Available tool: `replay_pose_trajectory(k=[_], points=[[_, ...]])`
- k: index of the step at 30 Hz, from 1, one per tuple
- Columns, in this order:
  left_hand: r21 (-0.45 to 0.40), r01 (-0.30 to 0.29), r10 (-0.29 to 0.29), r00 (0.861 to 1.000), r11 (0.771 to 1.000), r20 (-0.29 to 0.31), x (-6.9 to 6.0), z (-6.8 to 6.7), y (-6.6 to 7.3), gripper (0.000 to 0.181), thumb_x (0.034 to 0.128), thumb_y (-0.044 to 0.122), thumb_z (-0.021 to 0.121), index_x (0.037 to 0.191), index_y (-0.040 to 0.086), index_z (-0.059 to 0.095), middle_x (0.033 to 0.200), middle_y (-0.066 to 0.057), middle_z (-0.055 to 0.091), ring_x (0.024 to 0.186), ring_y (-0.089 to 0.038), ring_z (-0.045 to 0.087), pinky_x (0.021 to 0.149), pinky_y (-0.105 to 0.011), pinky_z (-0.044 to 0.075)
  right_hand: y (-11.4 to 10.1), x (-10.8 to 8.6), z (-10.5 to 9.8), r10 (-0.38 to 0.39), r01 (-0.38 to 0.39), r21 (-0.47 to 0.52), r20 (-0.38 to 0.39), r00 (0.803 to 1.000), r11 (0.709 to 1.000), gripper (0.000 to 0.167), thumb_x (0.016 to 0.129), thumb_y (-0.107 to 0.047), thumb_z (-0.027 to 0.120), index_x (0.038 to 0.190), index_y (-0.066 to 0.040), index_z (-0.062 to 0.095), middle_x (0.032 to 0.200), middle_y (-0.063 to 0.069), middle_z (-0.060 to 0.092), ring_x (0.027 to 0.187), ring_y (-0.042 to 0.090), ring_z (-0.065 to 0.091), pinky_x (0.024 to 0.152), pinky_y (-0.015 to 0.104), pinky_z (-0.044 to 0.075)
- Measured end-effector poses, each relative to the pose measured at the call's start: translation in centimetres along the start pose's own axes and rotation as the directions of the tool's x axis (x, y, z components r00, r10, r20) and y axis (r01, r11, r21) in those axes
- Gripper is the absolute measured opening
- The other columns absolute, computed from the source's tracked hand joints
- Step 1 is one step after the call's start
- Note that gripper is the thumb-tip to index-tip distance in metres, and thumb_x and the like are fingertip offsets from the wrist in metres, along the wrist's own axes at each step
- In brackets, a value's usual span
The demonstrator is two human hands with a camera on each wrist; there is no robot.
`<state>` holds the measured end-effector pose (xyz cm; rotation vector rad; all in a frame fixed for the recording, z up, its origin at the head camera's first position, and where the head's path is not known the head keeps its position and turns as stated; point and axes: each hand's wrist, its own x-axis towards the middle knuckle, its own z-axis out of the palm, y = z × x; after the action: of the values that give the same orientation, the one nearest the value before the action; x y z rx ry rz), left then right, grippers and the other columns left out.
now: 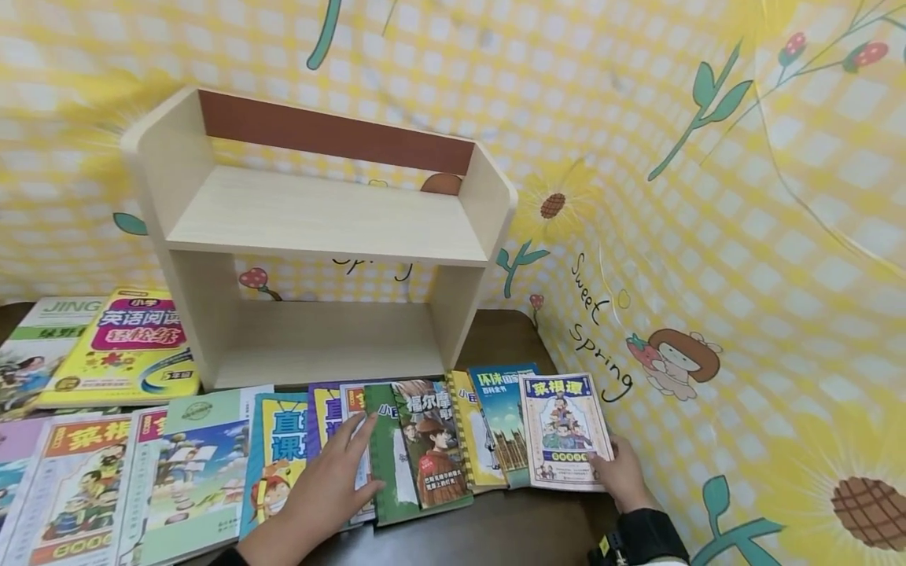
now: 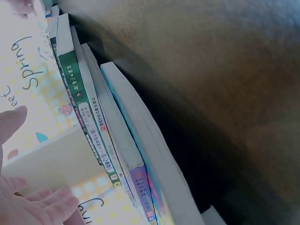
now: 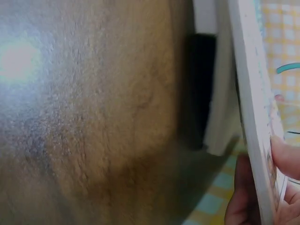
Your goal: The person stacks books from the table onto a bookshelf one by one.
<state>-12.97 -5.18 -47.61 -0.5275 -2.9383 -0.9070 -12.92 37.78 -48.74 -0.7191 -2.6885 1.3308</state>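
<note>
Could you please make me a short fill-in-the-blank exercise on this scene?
1. The person's right hand grips the white rectangular paper book at the ____ end of the row in the head view.
2. The pale wooden two-tier shelf has a ____ panel across its upper back.
3. The yellow-and-white checked backdrop reads "Sweet ____" in black letters.

Missing words: right; brown; Spring.
</note>
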Motion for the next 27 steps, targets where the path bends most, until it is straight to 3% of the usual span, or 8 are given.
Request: replay_pose_trajectory(k=[2, 6, 12, 17, 22, 27], points=[[0.003, 0.000, 0.000, 1.000, 1.000, -0.001, 0.0, -0.1, 0.0, 0.094, 0.0755, 0.029, 0.083, 0.151, 0.008, 0.031, 0.148, -0.023, 0.036, 0.126, -0.044, 0.046, 0.081, -0.051, 0.055, -0.5, -0.4, -0.3, -0.002, 0.002, 0.002, -0.017, 1.000, 1.000, 0.052, 0.098, -0.004, 0.048, 0.138, 0.019, 0.024, 0.127, 0.037, 0.041, 0.105, 0.039, 0.048, 0.082, 0.039, 0.045], [-0.005, 0.000, 0.000, 1.000, 1.000, -0.004, 0.0, -0.3, 0.1, 0.093, 0.0762, 0.029, 0.082, 0.150, 0.008, 0.031, 0.148, -0.024, 0.036, 0.123, -0.045, 0.048, 0.082, -0.052, 0.054, -1.2, -1.4, -1.0, 0.008, -0.007, 0.011, -0.048, 0.999, 1.000, 0.050, 0.100, -0.010, 0.046, 0.141, 0.012, 0.026, 0.129, 0.034, 0.041, 0.104, 0.038, 0.049, 0.078, 0.035, 0.045], [-0.034, 0.028, -0.028, 0.999, 0.999, 0.019, 0.0, -0.3, 0.3, 0.092, 0.0765, 0.028, 0.082, 0.151, 0.009, 0.031, 0.147, -0.023, 0.037, 0.118, -0.044, 0.053, 0.078, -0.049, 0.056, -2.7, -3.7, -0.9, 0.003, -0.001, 0.053, -0.033, 0.999, 0.999, 0.046, 0.100, -0.010, 0.048, 0.140, 0.006, 0.033, 0.123, 0.032, 0.046, 0.087, 0.027, 0.056, 0.064, 0.027, 0.046], [-0.091, 0.079, -0.076, 0.996, 0.993, 0.036, -0.2, -0.5, 0.0, 0.094, 0.0768, 0.026, 0.082, 0.152, 0.010, 0.028, 0.148, -0.021, 0.036, 0.106, -0.040, 0.061, 0.069, -0.042, 0.058, -4.5, -5.4, 1.3, -0.038, 0.031, 0.185, 0.035, 0.999, 0.982, 0.046, 0.098, -0.003, 0.051, 0.138, 0.009, 0.033, 0.100, 0.025, 0.060, 0.067, 0.014, 0.058, 0.055, 0.025, 0.048], [-0.150, 0.123, -0.114, 0.991, 0.981, 0.067, -0.4, -1.1, -0.3, 0.094, 0.0793, 0.028, 0.080, 0.153, 0.011, 0.024, 0.150, -0.024, 0.033, 0.117, -0.044, 0.054, 0.080, -0.049, 0.056, -6.6, -7.0, 3.5, -0.053, 0.006, 0.318, 0.140, 0.989, 0.948, 0.042, 0.097, -0.002, 0.051, 0.137, 0.002, 0.036, 0.078, 0.008, 0.065, 0.057, 0.017, 0.063, 0.048, 0.028, 0.052], [-0.307, 0.198, -0.171, 0.979, 0.931, 0.113, -0.4, -1.7, -0.8, 0.101, 0.0796, 0.036, 0.079, 0.155, 0.012, 0.017, 0.153, -0.026, 0.027, 0.128, -0.047, 0.043, 0.090, -0.055, 0.050, -8.9, -8.3, 5.3, -0.075, -0.042, 0.420, 0.258, 0.963, 0.907, 0.042, 0.099, -0.004, 0.049, 0.137, -0.001, 0.033, 0.083, 0.007, 0.065, 0.062, 0.018, 0.066, 0.053, 0.032, 0.056]])
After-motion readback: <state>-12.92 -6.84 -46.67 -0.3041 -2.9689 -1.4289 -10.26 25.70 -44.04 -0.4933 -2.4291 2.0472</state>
